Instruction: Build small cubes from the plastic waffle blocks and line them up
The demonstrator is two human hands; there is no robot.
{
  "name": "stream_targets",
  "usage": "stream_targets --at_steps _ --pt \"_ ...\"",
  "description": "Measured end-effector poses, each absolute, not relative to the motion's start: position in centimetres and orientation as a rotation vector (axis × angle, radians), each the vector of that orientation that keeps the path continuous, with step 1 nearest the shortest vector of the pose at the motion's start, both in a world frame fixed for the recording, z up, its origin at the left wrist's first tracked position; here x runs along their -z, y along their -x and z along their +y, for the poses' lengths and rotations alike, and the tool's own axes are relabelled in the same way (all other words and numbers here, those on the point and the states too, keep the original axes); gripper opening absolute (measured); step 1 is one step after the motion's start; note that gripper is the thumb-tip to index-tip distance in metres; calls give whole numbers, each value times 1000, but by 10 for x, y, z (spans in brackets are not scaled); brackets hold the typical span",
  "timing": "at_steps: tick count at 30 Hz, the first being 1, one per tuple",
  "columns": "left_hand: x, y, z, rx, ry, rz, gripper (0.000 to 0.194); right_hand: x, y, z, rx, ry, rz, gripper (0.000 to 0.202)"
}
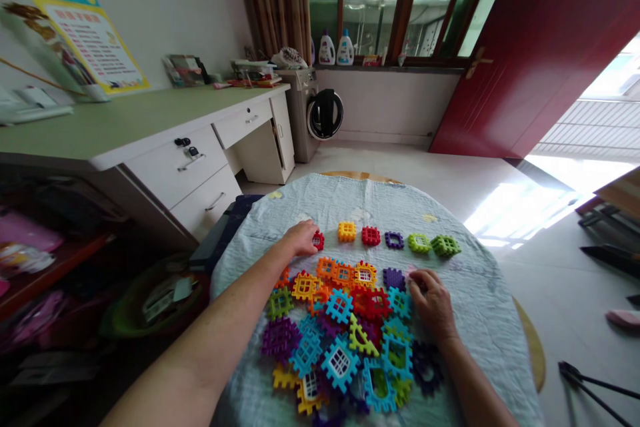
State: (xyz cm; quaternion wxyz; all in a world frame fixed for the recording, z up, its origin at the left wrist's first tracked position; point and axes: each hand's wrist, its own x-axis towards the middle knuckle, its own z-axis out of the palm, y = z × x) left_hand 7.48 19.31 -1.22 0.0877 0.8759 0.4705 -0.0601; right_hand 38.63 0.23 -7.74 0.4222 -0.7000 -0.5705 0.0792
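My left hand point(302, 238) reaches to the left end of a row of plastic pieces, its fingers closed on a red interlocking block point(318, 240). Along the row sit a yellow block point(347, 232), another red block point(371, 235), a purple square frame point(394, 240), a lime block point(419, 243) and a green stack point(446, 245). Nearer me lies a mixed pile of notched building pieces point(340, 307). Just right of a purple block point(395, 278) at the pile's edge, my right hand point(432, 299) rests with loosely bent fingers, thumb apart, nothing visible in it.
A pale blue cloth point(480, 320) covers the round table. Beyond stand a desk with drawers point(185, 160), a washing machine point(303, 107) with its door open, and a red door point(510, 53). A dark tripod-like leg point(590, 383) is on the floor at right.
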Motion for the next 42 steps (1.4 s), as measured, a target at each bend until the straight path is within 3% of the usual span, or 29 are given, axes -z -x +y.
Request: stream_targets --at_steps 8,13,15,19,25,42 --pt "20 -76 202 218 -2566 1374 37 77 -385 2 -198 1743 -1424 19" --pt "26 -68 194 5 -2520 1409 83 77 -386 2 -201 1745 -1428 20" --pt "30 -55 185 -201 -2494 1427 89 77 -386 2 -205 1745 -1431 20" --pt "48 -13 162 -566 -2371 1654 66 77 -386 2 -210 1741 -1427 21" --pt "74 24 131 -643 -2287 1901 38 77 -386 1 -224 1750 -1441 22" --pt "60 4 125 -602 -2227 2000 33 79 -387 2 -192 1757 -1475 21"
